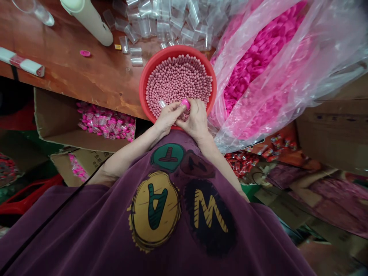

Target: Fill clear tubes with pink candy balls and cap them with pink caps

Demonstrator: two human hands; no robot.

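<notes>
Over the near side of a red bowl full of small pink beads, my two hands meet. A bright pink cap sits between my fingertips. My right hand is closed around the cap from the right. From the left, the closed fingertips of my left hand press against the cap's edge. Whether a clear cup is under the cap is hidden by my fingers. A small clear cup lies on the beads just beyond my left hand.
Many clear plastic cups lie behind the bowl. At right, a plastic bag holds pink caps. A cardboard box of pink-capped pieces stands below the table edge at left. A pale bottle-like object lies on the table.
</notes>
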